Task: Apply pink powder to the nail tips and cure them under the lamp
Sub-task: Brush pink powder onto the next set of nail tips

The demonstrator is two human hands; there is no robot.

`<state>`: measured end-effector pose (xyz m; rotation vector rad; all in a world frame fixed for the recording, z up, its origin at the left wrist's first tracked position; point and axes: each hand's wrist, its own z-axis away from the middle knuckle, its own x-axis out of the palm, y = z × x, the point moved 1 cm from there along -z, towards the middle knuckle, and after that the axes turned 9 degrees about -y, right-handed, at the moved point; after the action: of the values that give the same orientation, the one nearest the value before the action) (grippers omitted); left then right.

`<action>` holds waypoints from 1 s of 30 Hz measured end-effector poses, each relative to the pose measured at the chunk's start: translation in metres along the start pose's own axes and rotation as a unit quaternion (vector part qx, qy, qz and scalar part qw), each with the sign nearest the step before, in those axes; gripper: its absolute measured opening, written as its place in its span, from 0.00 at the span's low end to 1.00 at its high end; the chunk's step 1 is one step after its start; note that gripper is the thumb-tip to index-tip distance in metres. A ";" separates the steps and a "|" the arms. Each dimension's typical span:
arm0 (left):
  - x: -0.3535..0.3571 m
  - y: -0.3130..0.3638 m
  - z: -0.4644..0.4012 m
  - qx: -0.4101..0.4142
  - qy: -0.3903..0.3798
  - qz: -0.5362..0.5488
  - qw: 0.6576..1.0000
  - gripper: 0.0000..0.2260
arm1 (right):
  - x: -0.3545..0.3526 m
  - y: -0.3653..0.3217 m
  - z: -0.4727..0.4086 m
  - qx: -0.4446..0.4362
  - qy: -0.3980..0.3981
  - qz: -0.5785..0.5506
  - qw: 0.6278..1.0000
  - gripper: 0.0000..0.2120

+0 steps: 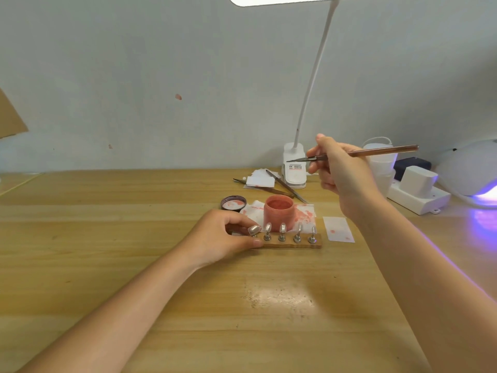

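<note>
Pinching the brush (357,152) in my right hand (338,170), I hold it raised at two o'clock from the open powder jar (278,212). My left hand (228,235) grips the wooden holder's (293,244) nine o'clock end. Its five nail tips (282,230) look silvery, hardly pink yet. Curing remains: the lit lamp (473,176) waits at three o'clock.

Curing lamp (473,173) cropped right — holder's (293,244) left end hidden
</note>
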<state>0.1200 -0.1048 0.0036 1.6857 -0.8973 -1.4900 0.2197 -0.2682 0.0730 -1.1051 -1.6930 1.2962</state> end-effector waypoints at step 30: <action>0.005 -0.001 0.009 0.085 0.096 -0.026 0.991 0.09 | 0.006 0.029 -0.009 -0.078 -0.099 0.281 0.951 0.17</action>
<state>0.1114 -0.1092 -0.0004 1.9530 -0.9036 -1.2865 0.2315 -0.2555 0.0469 -1.6846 -1.7109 1.6839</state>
